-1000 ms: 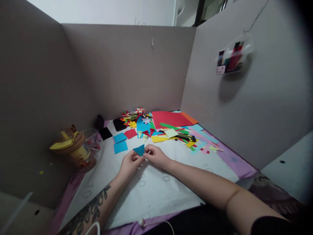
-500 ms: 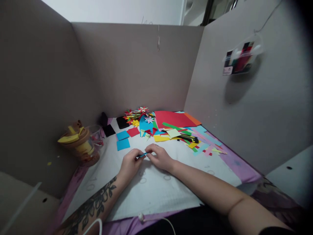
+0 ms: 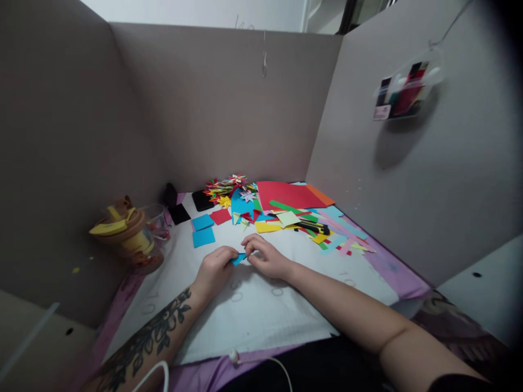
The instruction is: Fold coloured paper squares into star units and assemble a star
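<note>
left hand (image 3: 216, 267) has a small blue paper piece (image 3: 238, 259) pinched at its left end, thumb side hidden under the curled fingers; right hand (image 3: 267, 259) is at the other end, index and thumb partly apart, can't tell if it grips the tip or just touches. paper sits between the two sets of fingertips, just above the white cloth (image 3: 253, 326), looks folded but too small to count layers. handling, my read: next to no weight, thin but crisp, holds a crease, slides a bit under dry fingers, tears or dents if squeezed off-line. best hold is fingertip pinch on the edges or the corner, light, keep the middle free. pose: both forearms come in low from the near side and converge, left wrist near the cloth, right elbow bent well out to the side, knuckles up. outward: two blue paper squares (image 3: 203, 237) beyond the left hand, red paper square (image 3: 220, 216) beside them, small red folded pieces (image 3: 250, 216) straight ahead, black-and-yellow utility knife (image 3: 318, 227) among cut strips (image 3: 347, 240) beyond the right hand, paper star pile (image 3: 224, 188) and large red sheet (image 3: 288, 195) at the back.
</note>
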{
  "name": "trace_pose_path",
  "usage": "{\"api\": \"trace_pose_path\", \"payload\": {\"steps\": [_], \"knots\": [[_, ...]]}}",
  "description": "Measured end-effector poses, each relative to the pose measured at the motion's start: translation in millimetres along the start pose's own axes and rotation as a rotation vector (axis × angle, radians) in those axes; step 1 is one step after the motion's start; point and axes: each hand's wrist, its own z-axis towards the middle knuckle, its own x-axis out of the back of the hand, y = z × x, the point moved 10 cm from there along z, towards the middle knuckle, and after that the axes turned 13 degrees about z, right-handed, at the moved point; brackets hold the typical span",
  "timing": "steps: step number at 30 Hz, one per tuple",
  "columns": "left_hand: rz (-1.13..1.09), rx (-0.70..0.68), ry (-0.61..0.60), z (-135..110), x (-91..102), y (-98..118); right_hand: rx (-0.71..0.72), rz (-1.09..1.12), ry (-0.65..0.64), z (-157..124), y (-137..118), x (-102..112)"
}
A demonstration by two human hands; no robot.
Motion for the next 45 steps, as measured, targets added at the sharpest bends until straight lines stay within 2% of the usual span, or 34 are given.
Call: {"api": "trace_pose_path", "payload": {"steps": [6,12,19,24,30,34,41,45], "knots": [[-0.087,0.392,-0.154,-5.1,-21.8,-37.4,-0.027,-0.015,0.045,0.9,7.0,4.4],[-0.161,0.56,-0.166,-9.1,-29.5,-51.1,0.013,-0.022,0.045,0.4,4.7,6.1],[-0.274,0.595,-0.213,-10.5,-36.7,-48.3,-0.067,0.015,0.012,1.2,17.3,-0.8],[-0.297,0.561,-0.192,-12.2,-39.8,-52.0,-0.203,0.043,0.079,-2.2,36.1,2.9],[-0.41,0.596,-0.189,-15.0,-45.9,-56.7,-0.142,0.026,-0.022,0.0,28.8,-3.9],[-0.471,0.635,-0.182,-15.1,-46.9,-57.0,-0.152,-0.005,0.04,0.2,28.4,1.1],[-0.305,0.558,-0.16,-10.7,-37.1,-50.7,-0.256,-0.004,0.13,-2.1,40.7,5.8],[-0.271,0.543,-0.144,-9.1,-33.0,-49.8,-0.201,-0.026,0.119,0.3,32.9,5.5]]}}
